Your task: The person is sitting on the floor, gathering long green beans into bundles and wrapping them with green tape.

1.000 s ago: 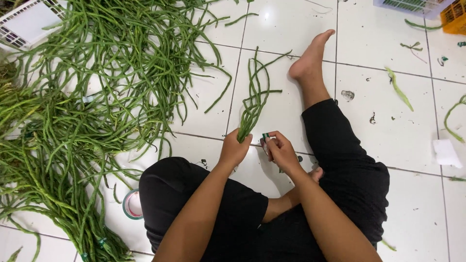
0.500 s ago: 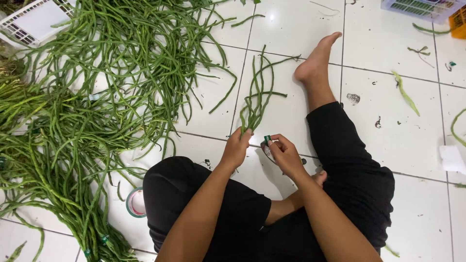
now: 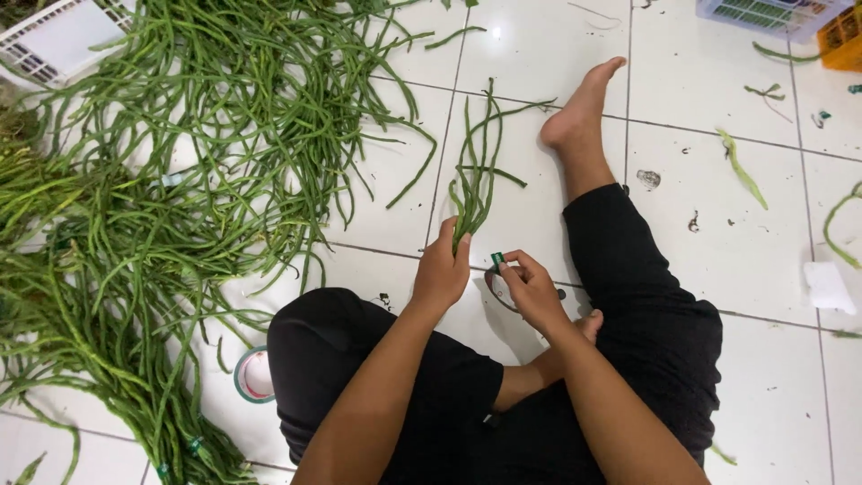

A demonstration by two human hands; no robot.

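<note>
Green long beans gathered over white tiles.
Left hand (image 3: pixel 442 269) grips the bean bunch (image 3: pixel 474 180); right hand (image 3: pixel 530 287) fingertips pinch green tape (image 3: pixel 497 261) beside it.

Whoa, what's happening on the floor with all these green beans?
A person sits on the white tiled floor. The left hand grips the ends of a small bunch of long green beans, while the right hand pinches a small green strip of tape beside it. A large pile of loose long beans lies nearby.
</note>
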